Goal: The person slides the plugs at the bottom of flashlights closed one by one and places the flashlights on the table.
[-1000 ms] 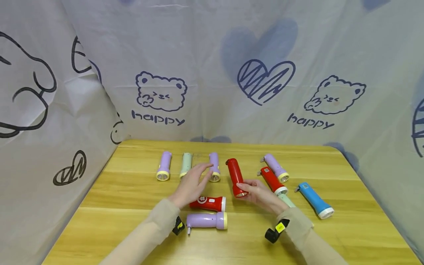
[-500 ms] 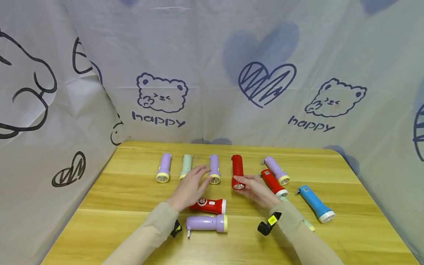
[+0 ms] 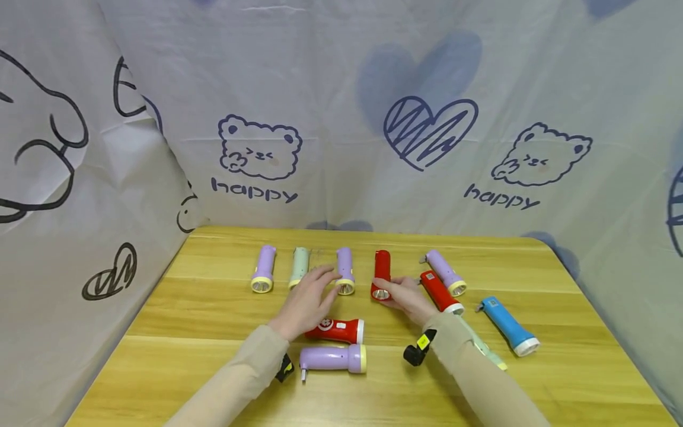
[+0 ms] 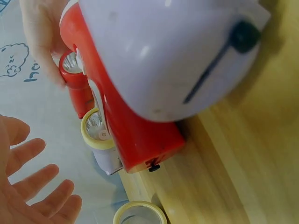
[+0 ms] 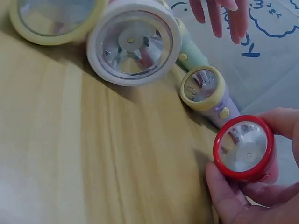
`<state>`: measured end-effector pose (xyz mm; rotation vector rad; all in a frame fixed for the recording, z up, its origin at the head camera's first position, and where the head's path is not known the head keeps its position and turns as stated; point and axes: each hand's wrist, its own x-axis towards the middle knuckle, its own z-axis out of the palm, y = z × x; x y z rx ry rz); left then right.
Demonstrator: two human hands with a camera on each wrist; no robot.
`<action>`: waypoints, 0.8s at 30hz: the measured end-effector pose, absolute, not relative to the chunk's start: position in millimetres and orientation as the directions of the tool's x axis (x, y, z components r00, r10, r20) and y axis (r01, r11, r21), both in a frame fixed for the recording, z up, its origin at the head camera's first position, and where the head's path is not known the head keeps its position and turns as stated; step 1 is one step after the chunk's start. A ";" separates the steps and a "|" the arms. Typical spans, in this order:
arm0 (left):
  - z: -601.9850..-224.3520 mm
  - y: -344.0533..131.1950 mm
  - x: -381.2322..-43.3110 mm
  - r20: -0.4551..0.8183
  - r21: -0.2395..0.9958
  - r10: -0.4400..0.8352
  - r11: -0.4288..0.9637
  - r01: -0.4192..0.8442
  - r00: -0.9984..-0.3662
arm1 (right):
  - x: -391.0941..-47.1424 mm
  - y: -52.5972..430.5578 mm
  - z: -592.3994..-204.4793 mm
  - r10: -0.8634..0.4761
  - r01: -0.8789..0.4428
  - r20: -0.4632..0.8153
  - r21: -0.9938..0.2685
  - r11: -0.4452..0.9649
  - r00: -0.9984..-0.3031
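Observation:
My right hand pinches an all-red flashlight by its head, between thumb and fingers. The flashlight lies at the right end of a back row, its lens facing me. To its left are a purple flashlight, a mint one and another purple one. With fingers spread and holding nothing, my left hand hovers over a red flashlight with a white rim. That hand partly hides the mint flashlight's head. Closer to me, a purple flashlight lies sideways.
Right of my right hand lie a purple flashlight, a red one, a blue one and a mint one partly under the sleeve. The wooden table meets a printed cloth at the back.
My right hand has brought the all-red flashlight from a slant into line with the back row, slightly farther back, its lens now facing me. The left hand has barely moved.

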<state>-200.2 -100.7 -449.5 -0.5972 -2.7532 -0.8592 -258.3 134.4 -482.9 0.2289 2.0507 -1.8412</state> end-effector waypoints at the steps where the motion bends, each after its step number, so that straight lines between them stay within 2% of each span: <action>1: -449.3 -100.7 -200.4 0.305 0.502 0.318 0.747 0.436 -0.898 | -259.0 133.7 -482.6 -0.103 0.353 -0.373 -0.920 0.172 -0.922; 7: -451.5 -99.9 -199.4 0.287 0.501 0.322 0.752 0.428 -0.902 | -266.0 131.7 -478.2 -0.021 0.304 -0.339 -0.867 0.395 -0.940; 15: -453.2 -98.2 -197.9 0.308 0.499 0.318 0.748 0.437 -0.897 | -271.1 129.3 -473.2 -0.026 0.199 -0.270 -0.765 0.613 -0.962; 24: -451.0 -96.7 -198.3 0.299 0.498 0.323 0.750 0.436 -0.898 | -273.1 134.3 -473.6 -0.067 0.158 -0.265 -0.739 0.655 -0.962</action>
